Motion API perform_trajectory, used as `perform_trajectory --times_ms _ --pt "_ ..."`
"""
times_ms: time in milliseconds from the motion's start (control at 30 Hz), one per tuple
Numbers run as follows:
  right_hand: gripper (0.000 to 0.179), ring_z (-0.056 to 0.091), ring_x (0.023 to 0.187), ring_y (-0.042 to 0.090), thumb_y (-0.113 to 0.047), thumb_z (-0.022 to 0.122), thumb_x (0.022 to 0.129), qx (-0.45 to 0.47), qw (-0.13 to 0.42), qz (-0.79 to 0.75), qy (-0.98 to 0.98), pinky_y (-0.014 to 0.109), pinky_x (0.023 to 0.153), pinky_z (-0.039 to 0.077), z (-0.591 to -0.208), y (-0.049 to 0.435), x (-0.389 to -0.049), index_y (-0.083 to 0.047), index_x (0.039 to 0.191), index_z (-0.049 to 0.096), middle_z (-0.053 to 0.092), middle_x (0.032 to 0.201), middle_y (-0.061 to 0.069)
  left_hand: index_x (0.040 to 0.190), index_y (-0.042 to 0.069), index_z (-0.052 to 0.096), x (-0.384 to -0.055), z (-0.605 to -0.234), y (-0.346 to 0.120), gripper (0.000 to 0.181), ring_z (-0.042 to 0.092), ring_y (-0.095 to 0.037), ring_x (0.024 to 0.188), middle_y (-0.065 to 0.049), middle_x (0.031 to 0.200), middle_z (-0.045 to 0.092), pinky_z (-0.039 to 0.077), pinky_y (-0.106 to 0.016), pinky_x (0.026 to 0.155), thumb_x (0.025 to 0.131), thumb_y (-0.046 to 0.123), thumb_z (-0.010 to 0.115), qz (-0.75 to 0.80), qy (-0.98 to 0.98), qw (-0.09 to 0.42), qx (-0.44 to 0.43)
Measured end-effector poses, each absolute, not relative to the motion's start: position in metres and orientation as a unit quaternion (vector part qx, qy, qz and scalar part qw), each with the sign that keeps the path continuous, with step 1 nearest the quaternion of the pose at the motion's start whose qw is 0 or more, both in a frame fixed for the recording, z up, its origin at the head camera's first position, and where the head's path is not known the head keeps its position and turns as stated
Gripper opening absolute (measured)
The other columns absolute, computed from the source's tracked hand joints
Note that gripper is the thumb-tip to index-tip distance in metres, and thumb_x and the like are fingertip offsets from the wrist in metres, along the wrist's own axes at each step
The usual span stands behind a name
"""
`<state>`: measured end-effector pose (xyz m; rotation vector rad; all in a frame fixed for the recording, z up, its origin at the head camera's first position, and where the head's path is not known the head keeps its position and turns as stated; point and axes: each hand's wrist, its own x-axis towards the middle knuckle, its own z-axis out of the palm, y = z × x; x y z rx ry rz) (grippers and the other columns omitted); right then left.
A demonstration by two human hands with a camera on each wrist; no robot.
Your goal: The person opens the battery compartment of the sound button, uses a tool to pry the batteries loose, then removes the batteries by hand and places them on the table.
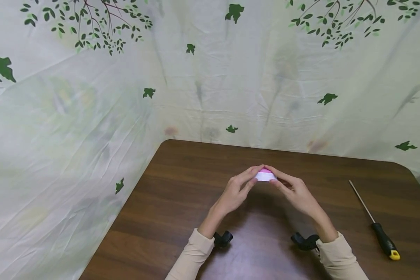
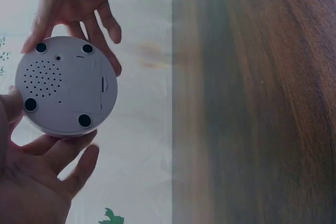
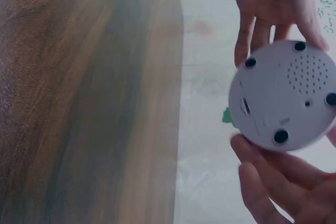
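Between both hands, above the table, is a small round device with a white body (image 1: 266,177) and a pink top. My left hand (image 1: 232,194) holds it by the left edge and my right hand (image 1: 298,194) by the right edge, thumbs low and fingers along the upper side. The left wrist view shows its flat white underside (image 2: 68,90), with several dark round feet, a patch of small holes and a rectangular cover outline. That same underside (image 3: 283,98) appears tilted in the right wrist view. Much of the pink top is hidden by fingers.
A screwdriver (image 1: 379,229) with a black and yellow handle lies on the brown wooden table (image 1: 182,186), right of the right hand. Black wrist mounts (image 1: 224,239) sit near both cuffs. Leaf-patterned cloth (image 1: 210,77) hangs behind the table and along its left side.
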<state>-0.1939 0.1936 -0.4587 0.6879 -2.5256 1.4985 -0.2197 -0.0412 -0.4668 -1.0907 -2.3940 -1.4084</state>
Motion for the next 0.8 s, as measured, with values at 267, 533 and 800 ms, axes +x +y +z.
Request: perform_trajectory --times_ms 267,533,800 --pt "0.053 0.061 0.119 0.001 -0.010 0.050 0.110 0.271 -0.005 0.526 -0.807 0.022 0.093 0.057 -0.463 0.202 -0.195 -0.021 0.160 0.040 0.046 0.161 0.012 0.152 0.011 0.053 -0.220 -0.467 -0.045 0.044 0.055 -0.020 0.141 -0.007 0.152 0.058 0.047 -0.037 0.115 0.108 0.011 0.052 -0.507 -0.772 0.052 -0.379" --pt "0.050 0.074 0.091 0.026 -0.010 0.039 0.113 0.298 -0.043 0.533 -0.791 0.043 0.077 0.063 -0.466 0.205 -0.196 -0.017 0.163 0.035 0.056 0.146 0.020 0.152 0.018 0.054 -0.220 -0.467 -0.052 0.043 0.063 -0.016 0.130 -0.001 0.149 0.061 0.051 -0.030 0.106 0.110 0.020 0.049 -0.525 -0.771 0.007 -0.360" --pt "0.046 0.066 0.064 0.032 -0.014 0.036 0.114 0.277 -0.057 0.542 -0.791 0.039 0.057 0.056 -0.468 0.206 -0.194 -0.016 0.159 0.042 0.066 0.088 0.015 0.154 0.018 0.051 -0.216 -0.467 -0.053 0.043 0.051 -0.015 0.144 0.001 0.155 0.055 0.044 -0.034 0.117 0.112 0.021 0.044 -0.564 -0.745 -0.049 -0.354"
